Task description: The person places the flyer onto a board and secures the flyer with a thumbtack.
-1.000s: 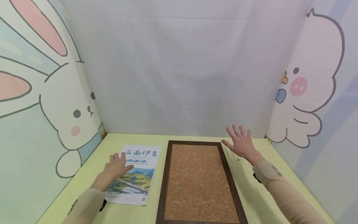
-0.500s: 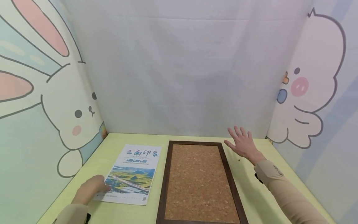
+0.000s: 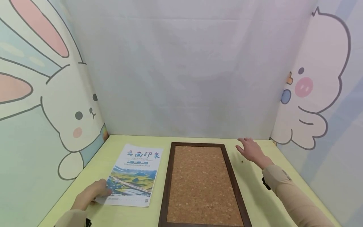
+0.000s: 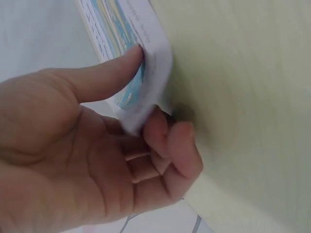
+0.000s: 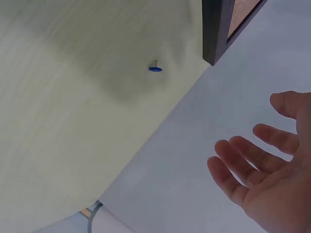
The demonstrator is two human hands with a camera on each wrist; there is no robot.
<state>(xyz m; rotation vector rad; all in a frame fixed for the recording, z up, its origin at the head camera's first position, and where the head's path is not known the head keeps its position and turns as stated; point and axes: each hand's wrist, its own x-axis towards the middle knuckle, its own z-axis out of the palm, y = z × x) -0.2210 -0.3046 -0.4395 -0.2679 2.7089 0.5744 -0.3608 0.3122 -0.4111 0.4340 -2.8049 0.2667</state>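
Observation:
A white printed poster (image 3: 136,176), with blue lettering above a landscape picture, lies left of a cork board (image 3: 202,186) with a dark frame. My left hand (image 3: 92,193) grips the poster's near left corner. In the left wrist view the thumb (image 4: 112,77) is on the printed face, the fingers curl behind, and the paper (image 4: 158,58) bends up off the table there. My right hand (image 3: 252,153) hovers right of the board with loosely bent fingers, holding nothing. A blue-headed thumbtack (image 5: 155,69) lies on the table near it, its pin pointing away from the tabletop.
The pale yellow-green table (image 3: 113,217) ends at a grey fabric backdrop (image 3: 181,78). Side panels carry a cartoon rabbit (image 3: 71,116) on the left and a white cartoon character (image 3: 317,63) on the right.
My left hand moved from above the poster down to its near left corner and took hold of it; the poster's edges now lift slightly. My right hand lowered a little and its fingers bent.

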